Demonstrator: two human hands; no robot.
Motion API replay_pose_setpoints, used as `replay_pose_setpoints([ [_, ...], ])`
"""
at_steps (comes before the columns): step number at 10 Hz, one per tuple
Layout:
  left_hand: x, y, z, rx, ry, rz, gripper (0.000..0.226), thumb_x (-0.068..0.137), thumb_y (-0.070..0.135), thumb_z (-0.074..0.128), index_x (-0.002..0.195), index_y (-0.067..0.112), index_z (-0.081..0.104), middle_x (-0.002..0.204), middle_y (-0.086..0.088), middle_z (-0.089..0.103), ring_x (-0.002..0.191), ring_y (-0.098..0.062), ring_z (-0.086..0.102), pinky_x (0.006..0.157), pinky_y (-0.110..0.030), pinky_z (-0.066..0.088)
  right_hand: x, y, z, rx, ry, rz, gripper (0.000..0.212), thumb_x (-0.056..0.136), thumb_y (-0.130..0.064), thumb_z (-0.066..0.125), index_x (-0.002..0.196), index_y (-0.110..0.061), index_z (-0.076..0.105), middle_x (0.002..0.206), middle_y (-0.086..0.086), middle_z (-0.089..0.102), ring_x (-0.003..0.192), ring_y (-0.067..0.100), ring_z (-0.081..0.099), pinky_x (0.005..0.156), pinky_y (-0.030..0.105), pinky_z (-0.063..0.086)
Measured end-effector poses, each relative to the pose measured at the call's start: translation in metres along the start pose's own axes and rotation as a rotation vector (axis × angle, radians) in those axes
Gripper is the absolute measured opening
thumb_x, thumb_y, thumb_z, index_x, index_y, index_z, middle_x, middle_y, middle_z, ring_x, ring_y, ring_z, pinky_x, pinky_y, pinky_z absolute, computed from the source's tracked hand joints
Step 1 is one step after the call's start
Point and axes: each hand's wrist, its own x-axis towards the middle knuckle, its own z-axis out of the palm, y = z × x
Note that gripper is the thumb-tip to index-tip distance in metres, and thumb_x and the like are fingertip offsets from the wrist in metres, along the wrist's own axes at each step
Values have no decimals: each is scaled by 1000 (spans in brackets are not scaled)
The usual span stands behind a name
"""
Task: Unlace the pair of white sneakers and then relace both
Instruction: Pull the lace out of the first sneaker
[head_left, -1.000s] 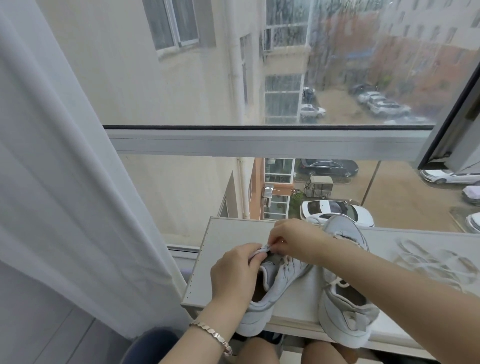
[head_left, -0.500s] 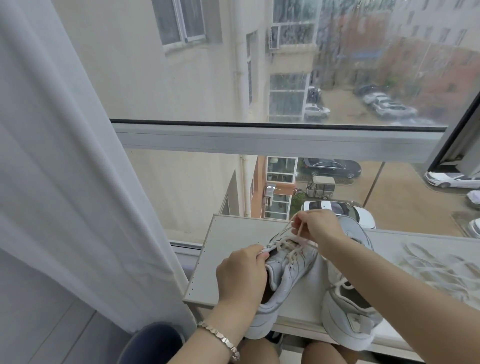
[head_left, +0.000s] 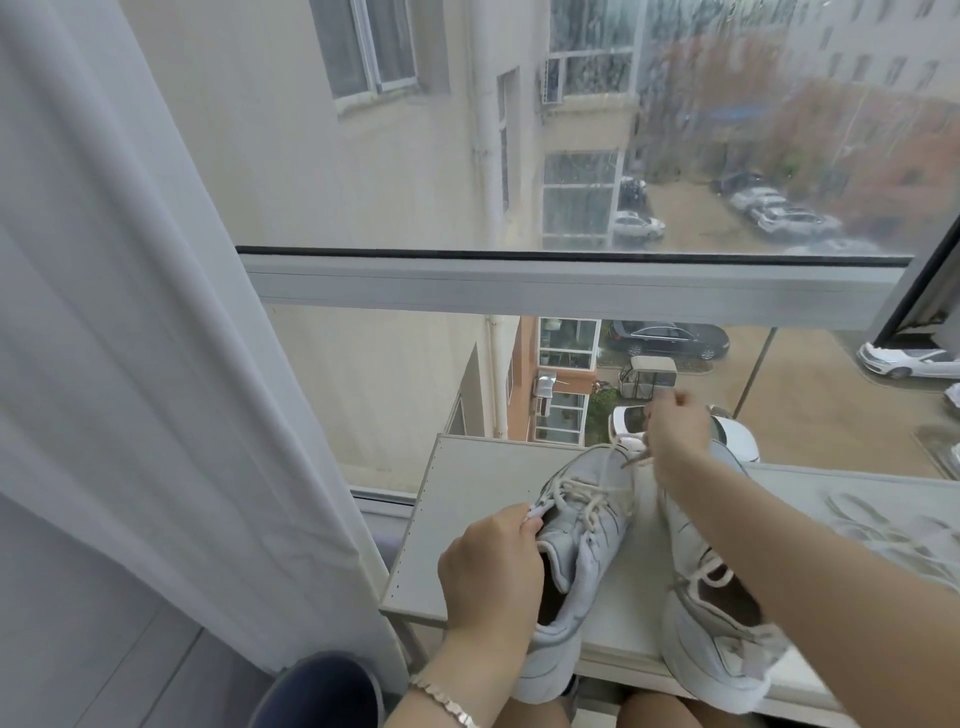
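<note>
While left hand (head_left: 488, 577) and right hand (head_left: 675, 436) pinch flat lace (head_left: 582, 491), both apart above padded sneaker (head_left: 587, 571).

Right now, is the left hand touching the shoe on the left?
Touching. The head view shows the left hand with its fingertips pinching the top edge of the left sneaker.

right sneaker (head_left: 711, 639) half hidden under the forearm (head_left: 789, 566); loose lace (head_left: 893, 530) is blurred.

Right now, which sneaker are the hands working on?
The sneaker nearer the curtain: the left hand grips its side and the right hand pulls its lace up. No hand holds the other sneaker.
</note>
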Motion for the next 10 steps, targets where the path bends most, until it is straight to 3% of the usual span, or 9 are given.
replay_pose_setpoints([
  [1, 5, 0, 1, -17, -1, -36, 28, 97, 35, 40, 99, 25, 66, 86, 0, 68, 82, -19, 60, 59, -26, 34, -16, -8, -17, -291, -513, -165, 15, 96, -18, 49, 99, -10, 61, 68, 1, 59, 49, 9, 42, 39, 18, 36],
  [2, 2, -1, 2, -48, 20, -60, 28, 96, 37, 41, 108, 33, 66, 91, 6, 70, 83, -15, 61, 59, -23, 35, -37, -5, -32, -1074, -602, -540, 22, 91, -27, 50, 96, -18, 69, 91, -2, 70, 77, 12, 61, 71, 26, 53],
  [3, 1, 2, 3, -40, 34, -51, 27, 96, 38, 41, 110, 35, 65, 93, 8, 70, 84, -14, 60, 59, -23, 35, -48, -3, -43, -1069, -580, -816, 20, 91, -31, 53, 107, -28, 65, 120, -7, 57, 115, 16, 47, 103, 37, 33],
  [4, 0, 6, 2, -20, 36, -47, 25, 95, 39, 43, 104, 33, 65, 87, 7, 69, 79, -15, 59, 56, -23, 31, -63, 3, -47, -925, -822, -1050, 31, 93, -29, 51, 124, -32, 57, 130, -12, 51, 123, 9, 38, 108, 29, 28],
  [6, -2, 7, 1, -9, 27, -60, 25, 95, 39, 44, 106, 34, 65, 92, 7, 69, 84, -16, 60, 59, -23, 34, -65, 7, -50, -1110, -770, -1018, 27, 97, -36, 42, 113, -20, 58, 113, -2, 57, 109, 15, 44, 95, 27, 30],
  [7, -2, 6, 1, -7, 18, -60, 25, 95, 40, 43, 104, 34, 65, 88, 8, 69, 81, -14, 60, 58, -23, 37, -67, 8, -64, -1004, -816, -915, 23, 97, -33, 44, 104, -19, 61, 98, -2, 62, 93, 15, 54, 83, 26, 41],
  [8, 0, 6, 2, 7, 19, -66, 25, 95, 40, 43, 105, 34, 65, 88, 8, 68, 80, -14, 59, 57, -23, 35, -67, 8, -72, -880, -830, -748, 28, 95, -35, 48, 82, -13, 62, 64, -8, 58, 56, 7, 55, 55, 17, 44],
  [9, -1, 7, 3, 12, 20, -71, 24, 95, 39, 43, 102, 33, 65, 87, 8, 68, 79, -15, 58, 57, -24, 32, -66, 10, -67, -796, -908, -408, 32, 93, -32, 53, 70, -10, 58, 49, -6, 62, 39, 7, 59, 40, 20, 46],
  [10, -1, 6, 3, 3, 16, -74, 24, 95, 39, 43, 101, 32, 65, 87, 8, 68, 79, -14, 58, 56, -24, 34, -67, 12, -56, -586, -851, -265, 21, 92, -28, 57, 76, -14, 58, 57, -3, 65, 42, 9, 62, 37, 16, 43],
])
